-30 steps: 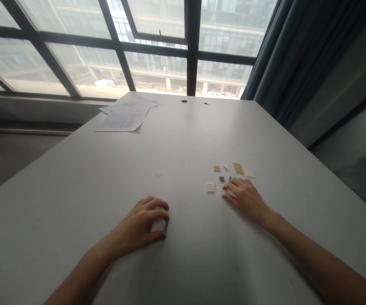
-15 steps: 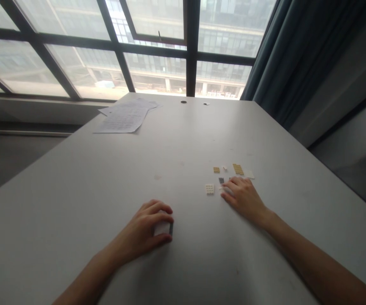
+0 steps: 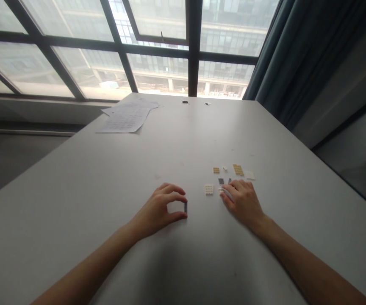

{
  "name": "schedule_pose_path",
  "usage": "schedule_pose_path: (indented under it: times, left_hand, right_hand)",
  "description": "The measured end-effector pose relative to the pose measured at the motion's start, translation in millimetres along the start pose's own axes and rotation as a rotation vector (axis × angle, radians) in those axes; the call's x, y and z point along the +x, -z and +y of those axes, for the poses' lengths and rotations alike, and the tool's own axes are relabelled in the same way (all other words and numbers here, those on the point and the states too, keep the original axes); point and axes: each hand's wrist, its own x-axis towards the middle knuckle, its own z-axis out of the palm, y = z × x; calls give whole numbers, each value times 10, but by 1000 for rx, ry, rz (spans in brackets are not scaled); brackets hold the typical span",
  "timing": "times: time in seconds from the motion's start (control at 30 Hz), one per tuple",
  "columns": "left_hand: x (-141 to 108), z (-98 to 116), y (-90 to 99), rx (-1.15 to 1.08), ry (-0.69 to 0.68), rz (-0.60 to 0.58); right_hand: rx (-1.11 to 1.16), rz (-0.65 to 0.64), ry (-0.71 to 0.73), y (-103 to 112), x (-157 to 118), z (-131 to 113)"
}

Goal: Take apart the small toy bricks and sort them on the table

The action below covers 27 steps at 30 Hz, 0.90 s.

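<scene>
My left hand (image 3: 162,207) is over the table, left of the small pieces. Its thumb and fingertips pinch a narrow dark grey building-block piece (image 3: 186,207) by its two ends. My right hand (image 3: 245,199) rests among the pieces, with its thumb and index fingertip closed about a small white piece (image 3: 221,190). Just beyond the fingers lie a dark grey studded piece (image 3: 221,181) and another grey piece (image 3: 229,181). A cream studded plate (image 3: 209,189) sits left of the right hand.
Farther back lie a small tan plate (image 3: 216,170), a tiny white piece (image 3: 225,169), a larger tan plate (image 3: 238,170) and a flat white piece (image 3: 249,175). Printed papers (image 3: 124,118) cover the table's far left corner. A dark curtain (image 3: 278,63) hangs beside the window.
My left hand has moved right and away from me, carrying the grey piece towards the others. My right hand has shifted slightly, uncovering more of the grey piece beyond its fingers.
</scene>
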Motion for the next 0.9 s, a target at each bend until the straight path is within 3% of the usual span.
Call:
schedule_pose_path:
  times: [0.2, 0.3, 0.47, 0.73, 0.9]
  left_hand:
    - [568, -110, -165, -44, 6, 121]
    - [713, -180, -258, -44, 18, 131]
    - [691, -239, -307, -23, 30, 114]
    - [593, -214, -377, 108, 19, 57]
    - [532, -188, -360, 162, 15, 42]
  right_hand:
    - [-96, 55, 28, 11, -21, -62]
    - [-112, 48, 23, 19, -23, -82]
    - [-141, 14, -26, 15, -9, -79]
    - [-95, -20, 10, 20, -25, -143]
    - [-41, 90, -167, 100, 36, 107]
